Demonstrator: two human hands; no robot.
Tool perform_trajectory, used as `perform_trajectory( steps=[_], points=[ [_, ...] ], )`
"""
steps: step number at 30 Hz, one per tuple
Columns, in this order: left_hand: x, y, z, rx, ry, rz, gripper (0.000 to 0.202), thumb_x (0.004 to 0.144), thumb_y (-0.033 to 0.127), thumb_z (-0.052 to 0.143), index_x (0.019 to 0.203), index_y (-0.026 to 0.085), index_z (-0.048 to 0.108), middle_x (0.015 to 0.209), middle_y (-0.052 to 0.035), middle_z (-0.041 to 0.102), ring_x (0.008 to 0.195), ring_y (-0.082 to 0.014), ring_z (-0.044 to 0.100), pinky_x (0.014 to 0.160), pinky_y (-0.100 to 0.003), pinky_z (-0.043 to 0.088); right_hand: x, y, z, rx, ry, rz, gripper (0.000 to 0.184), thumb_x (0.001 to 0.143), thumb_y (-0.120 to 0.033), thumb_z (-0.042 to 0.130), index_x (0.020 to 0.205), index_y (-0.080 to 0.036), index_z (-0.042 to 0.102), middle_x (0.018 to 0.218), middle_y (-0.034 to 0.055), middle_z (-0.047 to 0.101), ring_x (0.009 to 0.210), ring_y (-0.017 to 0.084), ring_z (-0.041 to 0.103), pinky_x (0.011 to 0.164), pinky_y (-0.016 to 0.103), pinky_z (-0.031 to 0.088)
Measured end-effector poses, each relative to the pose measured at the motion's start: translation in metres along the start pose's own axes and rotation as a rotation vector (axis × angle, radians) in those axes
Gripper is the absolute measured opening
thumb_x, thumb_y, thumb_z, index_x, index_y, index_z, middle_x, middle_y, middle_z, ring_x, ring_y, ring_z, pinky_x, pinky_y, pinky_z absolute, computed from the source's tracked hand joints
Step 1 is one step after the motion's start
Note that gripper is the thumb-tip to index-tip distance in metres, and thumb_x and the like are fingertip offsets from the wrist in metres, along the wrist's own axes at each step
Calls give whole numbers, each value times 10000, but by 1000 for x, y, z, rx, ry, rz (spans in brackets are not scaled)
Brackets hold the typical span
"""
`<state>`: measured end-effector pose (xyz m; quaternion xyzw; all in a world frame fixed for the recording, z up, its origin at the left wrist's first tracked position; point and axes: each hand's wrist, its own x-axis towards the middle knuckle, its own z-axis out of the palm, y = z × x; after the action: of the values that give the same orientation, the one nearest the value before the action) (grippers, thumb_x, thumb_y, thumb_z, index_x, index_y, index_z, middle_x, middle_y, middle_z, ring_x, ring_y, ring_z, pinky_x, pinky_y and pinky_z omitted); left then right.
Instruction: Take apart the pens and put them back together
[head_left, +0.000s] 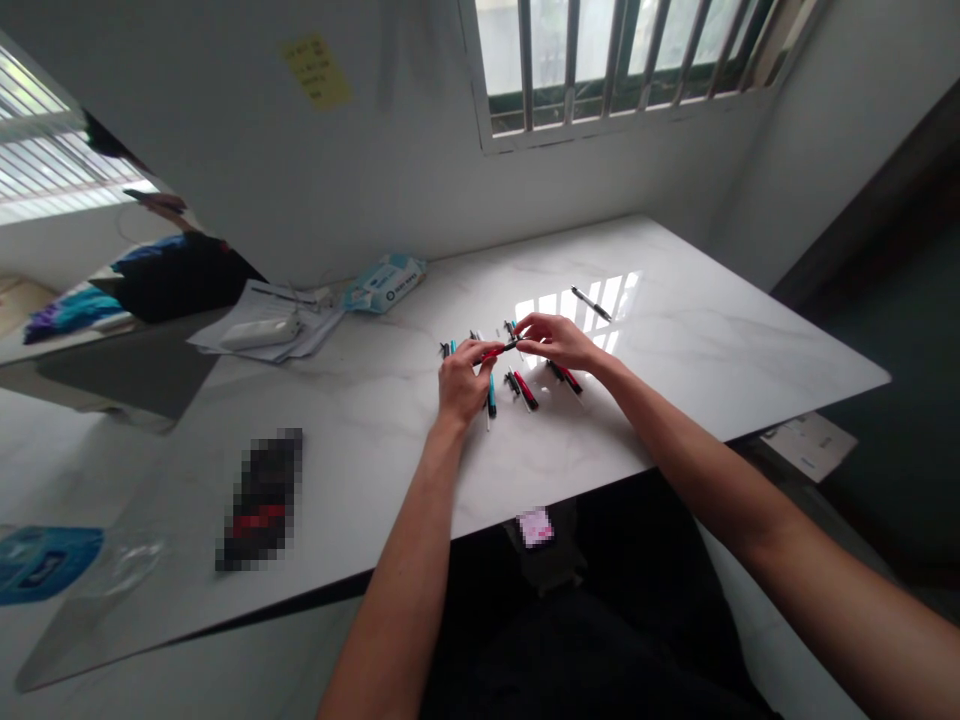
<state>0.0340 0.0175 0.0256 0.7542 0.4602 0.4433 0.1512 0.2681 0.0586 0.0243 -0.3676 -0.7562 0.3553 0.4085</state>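
White marble-look table [675, 330] under a barred window, pens scattered mid-desk.

Going left to right: wipes pack [384, 283] by the wall has print way too small to read, and the yellow sticky note [316, 70] above is unreadable too. Left hand [463, 378] is pinched shut on the red end of a red pen [498, 351], right hand [556, 340] pinches its dark end. Pen runs roughly sideways between both hands, just above the loose pens [525, 388]. One black pen [591, 303] lies apart, farther right.

Both hands meet over the white table [675, 330]. The left hand [463, 380] and right hand [559, 342] pinch a red pen [498, 351] between them. More pens [525, 390] lie just beneath
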Motion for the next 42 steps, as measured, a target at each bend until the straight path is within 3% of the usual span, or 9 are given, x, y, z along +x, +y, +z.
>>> perform_trajectory(
  steps=[5,10,14,16,20,25,30,36,42],
  points=[
    [0,0,0,-24,-22,1,241,957,147,674,1096,264,832,1083,-38,785,961,-189,757,921,-333,635,0,2,2,-79,5,55,473,1006,-578,598,852,-164,766,719,39,728,668,160,638,669,286,454],
    [0,0,1,-43,-23,-2,245,960,148,669,1094,272,832,1086,-44,780,971,-191,754,917,-334,640,0,1,2,-22,22,1,436,922,-600,719,998,-174,769,890,63,782,765,170,669,680,270,462],
    [0,1,1,-60,-38,15,230,954,167,690,1091,278,837,1072,-45,778,979,-195,749,913,-340,645,1,-2,0,-133,44,54,563,978,-658,609,749,-160,740,647,35,690,612,143,570,617,281,397],
    [1,1,1,-80,-30,8,229,952,171,687,1089,277,838,1068,-43,777,975,-190,749,904,-335,650,1,-3,-1,-120,57,48,557,968,-671,622,790,-160,755,653,31,690,616,144,572,620,281,402],
    [0,1,1,-112,-18,-17,250,941,159,674,1088,275,840,1070,-39,778,966,-182,752,897,-323,658,1,-2,-2,12,48,-13,479,878,-643,758,972,-174,783,891,69,785,771,179,672,702,289,487],
    [0,0,2,-151,-38,-8,232,943,174,681,1085,266,840,1084,-50,782,954,-188,757,899,-347,672,1,-2,-3,-131,66,60,571,995,-646,597,727,-165,747,661,43,701,629,155,597,668,306,446],
    [0,-1,2,-152,-17,-25,227,942,182,679,1081,266,838,1077,-48,783,973,-192,761,911,-348,674,1,-3,-3,37,40,-10,459,886,-625,758,967,-174,783,910,72,791,800,183,685,708,286,494],
    [-1,2,2,-92,-71,-1,263,939,149,668,1108,267,831,1072,-43,778,863,-167,744,845,-328,666,1,-4,-3,-189,80,95,618,977,-697,602,683,-168,724,607,32,676,564,132,532,612,294,387],
    [0,3,1,-124,-29,-21,256,941,162,673,1113,269,828,1083,-37,777,847,-163,751,847,-322,671,0,-4,-2,24,46,-2,483,902,-645,735,1011,-177,788,915,77,800,775,184,682,701,292,493]
  ],
)
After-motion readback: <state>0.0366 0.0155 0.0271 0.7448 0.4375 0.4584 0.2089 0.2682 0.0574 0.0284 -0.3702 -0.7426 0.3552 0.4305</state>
